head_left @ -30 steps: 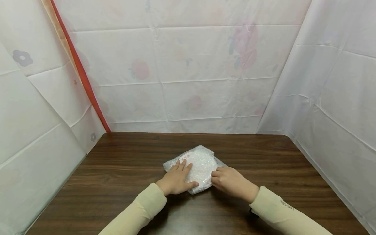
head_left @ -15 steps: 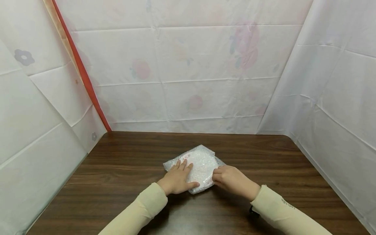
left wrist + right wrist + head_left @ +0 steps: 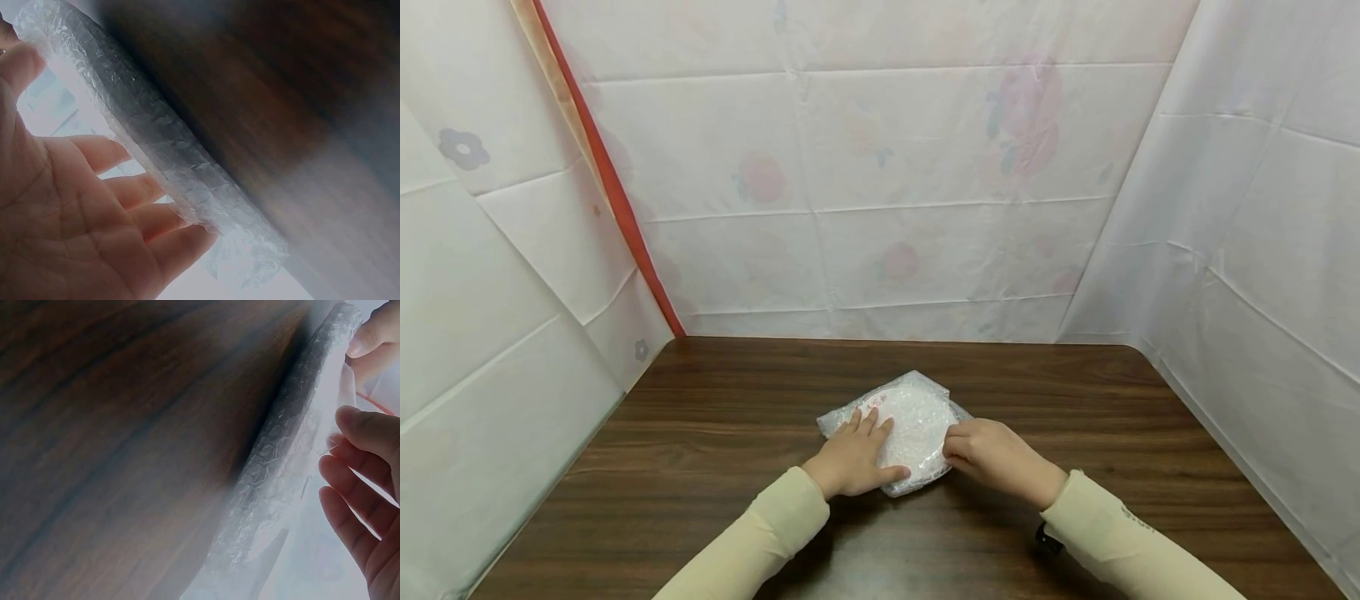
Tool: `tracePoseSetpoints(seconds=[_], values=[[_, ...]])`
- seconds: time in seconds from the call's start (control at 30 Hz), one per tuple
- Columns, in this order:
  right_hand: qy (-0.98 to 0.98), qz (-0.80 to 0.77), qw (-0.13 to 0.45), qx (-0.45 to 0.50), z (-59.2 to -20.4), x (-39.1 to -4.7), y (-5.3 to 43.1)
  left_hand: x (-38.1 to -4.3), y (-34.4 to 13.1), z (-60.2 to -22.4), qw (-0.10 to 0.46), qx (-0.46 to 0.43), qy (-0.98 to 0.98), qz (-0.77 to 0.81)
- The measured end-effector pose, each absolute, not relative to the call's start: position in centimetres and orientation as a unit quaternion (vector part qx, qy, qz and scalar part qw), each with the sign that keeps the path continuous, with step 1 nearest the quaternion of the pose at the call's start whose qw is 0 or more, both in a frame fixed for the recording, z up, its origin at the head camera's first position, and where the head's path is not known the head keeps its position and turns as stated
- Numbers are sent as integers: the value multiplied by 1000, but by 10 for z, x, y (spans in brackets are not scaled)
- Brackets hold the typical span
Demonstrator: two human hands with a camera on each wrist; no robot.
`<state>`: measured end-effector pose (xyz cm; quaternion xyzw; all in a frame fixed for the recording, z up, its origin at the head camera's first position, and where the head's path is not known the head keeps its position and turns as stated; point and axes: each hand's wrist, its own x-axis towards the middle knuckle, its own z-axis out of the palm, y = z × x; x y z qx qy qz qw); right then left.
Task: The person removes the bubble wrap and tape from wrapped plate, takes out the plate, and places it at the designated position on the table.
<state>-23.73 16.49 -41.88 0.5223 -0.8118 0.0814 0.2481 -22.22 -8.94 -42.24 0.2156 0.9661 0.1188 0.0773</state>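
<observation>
A flat, round, white disc with faint reddish print point(image 3: 916, 429), perhaps a plate, lies inside a sheet of clear, crinkled bubble wrap point(image 3: 144, 119) near the middle of the dark brown, wood-grained desk point(image 3: 715, 483), loose corners of the wrap jutting past its rim. The left hand point(image 3: 852, 454) rests on the disc's left part, fingers straight and spread apart, a sensible brace: light, even pressure there should stop the bundle turning, while bearing down hard could strain something brittle. At the opposite edge the right hand point(image 3: 992, 454) has thumb and forefinger clamped on a thin edge of the wrap, the other fingers loosely bent and clear of it. What the pinch calls for, it seems, is a slow, low pull along the surface, so that the layer comes free without jerking the disc up or tearing the film; if the plastic slips, a fresh grip closer to the rim would serve better. Pale yellow-green sleeves point(image 3: 788, 512) cover both forearms and end at the wrists, out of the way. Behind the desk hangs a creased white sheet with faded pink fruit prints point(image 3: 880, 167).
</observation>
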Motion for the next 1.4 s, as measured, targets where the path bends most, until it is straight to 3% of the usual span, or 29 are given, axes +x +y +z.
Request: tracePoseSetpoints(seconds=[1.4], values=[[-808,121,290,499,-406,-248,154,-223,-88,-421,84,212,967,115]])
